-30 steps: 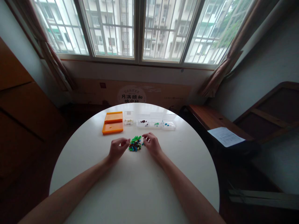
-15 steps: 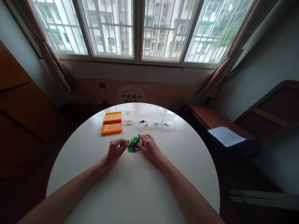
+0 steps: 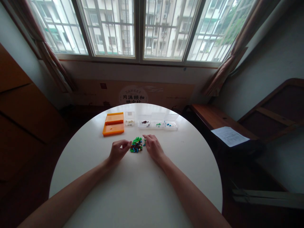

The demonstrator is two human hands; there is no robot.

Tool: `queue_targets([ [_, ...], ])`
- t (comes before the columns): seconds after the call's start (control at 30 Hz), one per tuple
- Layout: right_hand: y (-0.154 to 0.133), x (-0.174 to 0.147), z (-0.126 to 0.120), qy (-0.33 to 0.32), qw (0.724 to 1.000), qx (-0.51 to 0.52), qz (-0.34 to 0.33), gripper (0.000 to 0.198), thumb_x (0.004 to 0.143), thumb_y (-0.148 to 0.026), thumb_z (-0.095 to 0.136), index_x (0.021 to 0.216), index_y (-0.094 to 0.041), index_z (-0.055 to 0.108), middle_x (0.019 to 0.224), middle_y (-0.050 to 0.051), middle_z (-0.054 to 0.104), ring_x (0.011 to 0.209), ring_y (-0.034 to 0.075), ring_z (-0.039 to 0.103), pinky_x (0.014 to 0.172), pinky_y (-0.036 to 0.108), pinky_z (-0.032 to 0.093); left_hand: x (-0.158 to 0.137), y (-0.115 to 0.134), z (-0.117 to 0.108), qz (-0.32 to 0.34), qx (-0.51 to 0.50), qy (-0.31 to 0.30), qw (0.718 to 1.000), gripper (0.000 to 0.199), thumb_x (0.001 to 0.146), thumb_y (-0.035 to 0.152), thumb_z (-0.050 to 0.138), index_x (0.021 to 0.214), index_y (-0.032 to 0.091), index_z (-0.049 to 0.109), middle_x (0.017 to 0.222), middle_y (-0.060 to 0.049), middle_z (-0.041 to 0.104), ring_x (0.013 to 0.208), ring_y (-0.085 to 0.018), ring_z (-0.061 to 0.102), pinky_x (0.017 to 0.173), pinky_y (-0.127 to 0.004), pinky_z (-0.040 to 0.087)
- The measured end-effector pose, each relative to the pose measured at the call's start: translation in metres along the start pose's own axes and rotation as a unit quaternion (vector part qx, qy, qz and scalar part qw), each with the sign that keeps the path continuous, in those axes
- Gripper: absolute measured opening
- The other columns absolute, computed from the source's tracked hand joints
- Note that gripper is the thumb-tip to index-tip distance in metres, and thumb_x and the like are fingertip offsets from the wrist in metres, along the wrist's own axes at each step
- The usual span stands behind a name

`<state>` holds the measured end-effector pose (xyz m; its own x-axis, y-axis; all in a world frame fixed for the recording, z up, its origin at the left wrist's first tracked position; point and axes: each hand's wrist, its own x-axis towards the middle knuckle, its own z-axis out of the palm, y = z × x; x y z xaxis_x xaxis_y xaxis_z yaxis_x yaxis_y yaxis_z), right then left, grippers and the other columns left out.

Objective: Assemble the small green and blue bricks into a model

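Loosely curled, the left hand (image 3: pixel 118 150) and right hand (image 3: pixel 154 147) flanked a lumpy pile (image 3: pixel 136 145) below mid-frame; any hold was unclear.

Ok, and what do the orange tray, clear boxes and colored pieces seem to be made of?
Orange tray: probably plastic, satiny, from its even color and soft sheen. Clear boxes: likely hard plastic, glossy, see-through with bright edges. Colored pieces: perhaps plastic, given their solid hues; too small to judge finish.

Pieces (image 3: pixel 136 145): green, blue, dark brown, some yellow
Tray (image 3: pixel 114 129): bright orange
Small boxes (image 3: pixel 157 128): clear, colourless
Tabletop (image 3: pixel 133 186): plain white
Paper sheet (image 3: pixel 230 136): white, grey print
Bench (image 3: pixel 211 116): reddish brown
Panel (image 3: pixel 171 90): tan, black characters, pale disc
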<state>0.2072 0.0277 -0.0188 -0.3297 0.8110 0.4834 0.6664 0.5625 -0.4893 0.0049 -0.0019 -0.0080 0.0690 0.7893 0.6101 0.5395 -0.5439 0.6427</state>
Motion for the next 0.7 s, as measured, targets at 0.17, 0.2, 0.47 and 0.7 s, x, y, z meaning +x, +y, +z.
queue_targets([
  [0.17,-0.0011,-0.0009,0.0009,0.016,1.000,-0.022,0.010,0.020,0.082,-0.015,0.052,0.094,-0.018,0.068,0.090,0.008,0.060,0.089,0.021,0.052,0.083,0.034,0.044,0.0001,0.0000,0.0001,-0.001,-0.001,-0.013,1.000,0.027,0.081,0.027,0.058,0.059,0.013,0.062,0.046,0.002,0.055,0.043,-0.007,0.047,0.048,-0.017,0.039],
  [0.2,-0.0013,-0.0010,0.0010,0.015,1.000,-0.026,0.011,0.018,0.082,-0.016,0.053,0.091,-0.019,0.069,0.088,0.008,0.059,0.088,0.020,0.052,0.082,0.034,0.044,0.0002,0.0003,0.0002,-0.001,-0.002,-0.014,1.000,0.027,0.081,0.027,0.058,0.058,0.013,0.062,0.046,0.002,0.055,0.044,-0.007,0.047,0.048,-0.017,0.039],
  [0.47,-0.0003,-0.0016,0.0004,0.009,0.999,-0.029,0.023,0.018,0.084,-0.019,0.052,0.087,-0.018,0.070,0.086,0.007,0.059,0.087,0.019,0.052,0.083,0.032,0.042,0.0011,0.0014,0.0005,-0.003,-0.006,-0.030,1.000,0.031,0.082,0.028,0.056,0.056,0.013,0.060,0.046,0.002,0.054,0.044,-0.007,0.046,0.048,-0.017,0.038],
  [0.7,0.0001,-0.0012,0.0008,0.016,0.999,-0.006,0.036,0.017,0.083,-0.015,0.053,0.088,-0.017,0.069,0.086,0.009,0.060,0.087,0.021,0.052,0.083,0.035,0.043,0.0009,-0.0002,0.0005,0.012,0.003,-0.041,0.999,0.031,0.082,0.029,0.056,0.056,0.013,0.060,0.046,0.002,0.053,0.043,-0.006,0.044,0.048,-0.017,0.037],
])
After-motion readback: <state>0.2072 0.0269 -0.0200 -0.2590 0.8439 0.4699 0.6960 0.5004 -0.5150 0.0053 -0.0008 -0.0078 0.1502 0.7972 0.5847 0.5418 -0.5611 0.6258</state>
